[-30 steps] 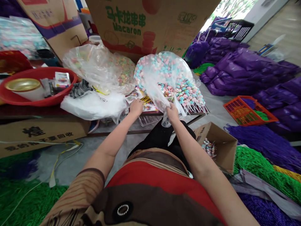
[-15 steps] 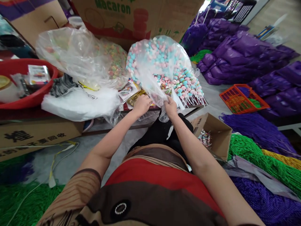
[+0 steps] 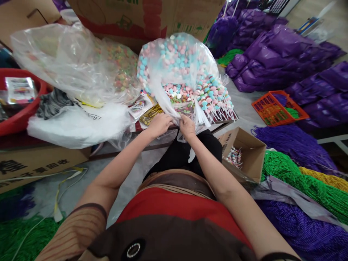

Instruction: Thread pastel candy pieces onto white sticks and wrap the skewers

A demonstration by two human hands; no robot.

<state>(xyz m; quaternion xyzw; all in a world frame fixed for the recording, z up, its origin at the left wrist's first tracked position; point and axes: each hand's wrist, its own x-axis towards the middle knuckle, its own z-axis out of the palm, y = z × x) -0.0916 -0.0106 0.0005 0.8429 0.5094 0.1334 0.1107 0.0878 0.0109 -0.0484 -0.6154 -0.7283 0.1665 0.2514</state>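
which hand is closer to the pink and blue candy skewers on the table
Right. The right hand, gripping a clear plastic bag, is just left of the candy skewers; the left hand is farther left, beside the gold strips.

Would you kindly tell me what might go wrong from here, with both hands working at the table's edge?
The right hand grips clear plastic film close to loose pink-and-blue candies; a hard tug might spill some. The left hand is beside shiny gold strips and could scatter them. Candies on white sticks lie near the edge of the dark-red table, so a bump might drop a few.
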